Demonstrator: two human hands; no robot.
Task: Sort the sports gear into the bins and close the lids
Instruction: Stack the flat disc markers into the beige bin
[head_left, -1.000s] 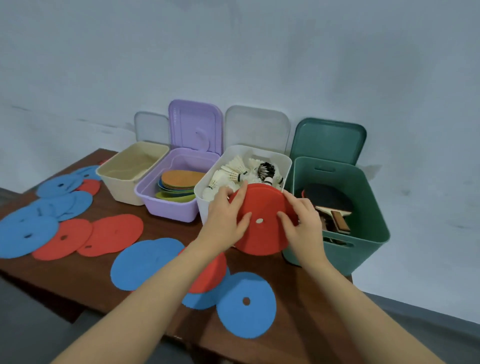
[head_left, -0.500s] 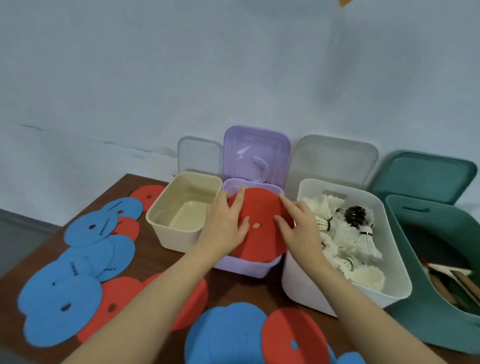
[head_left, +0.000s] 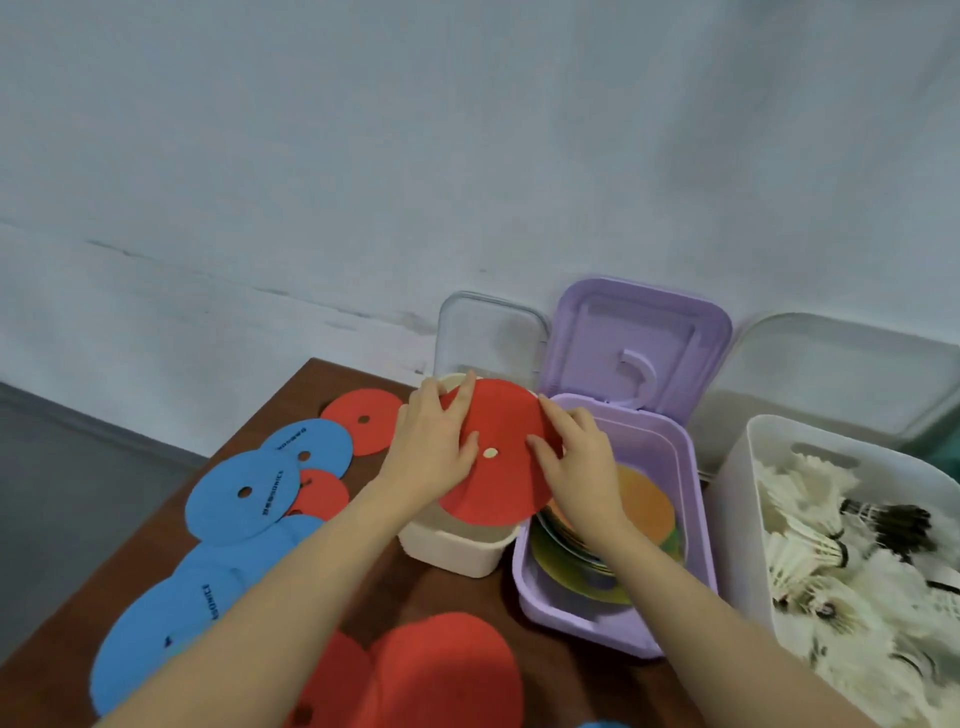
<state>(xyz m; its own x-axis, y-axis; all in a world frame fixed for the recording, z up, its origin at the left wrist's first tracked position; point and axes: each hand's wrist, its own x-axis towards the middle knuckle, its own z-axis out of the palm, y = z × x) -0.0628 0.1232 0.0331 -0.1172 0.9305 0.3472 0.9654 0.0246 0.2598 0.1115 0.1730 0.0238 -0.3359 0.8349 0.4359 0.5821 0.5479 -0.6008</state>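
Against the grey wall, we hold the red disc (head_left: 498, 467) flat over the cream bin (head_left: 457, 545), left hand (head_left: 431, 452) and right hand (head_left: 576, 462) pinching opposite edges.

Flat red round disc with a small centre hole (head_left: 498, 452), held between left hand (head_left: 431, 441) and right hand (head_left: 576, 457), shifts leftward along the bin row: a second ago in front of the white plastic bin of feather shuttlecocks (head_left: 748, 519), half a second ago over the lilac plastic bin (head_left: 685, 493), now over the small cream plastic bin (head_left: 457, 545), covering most of its opening. Both hands move with it, fingers spread on its face as before. Camera view swings left too; green bin drops out of view.
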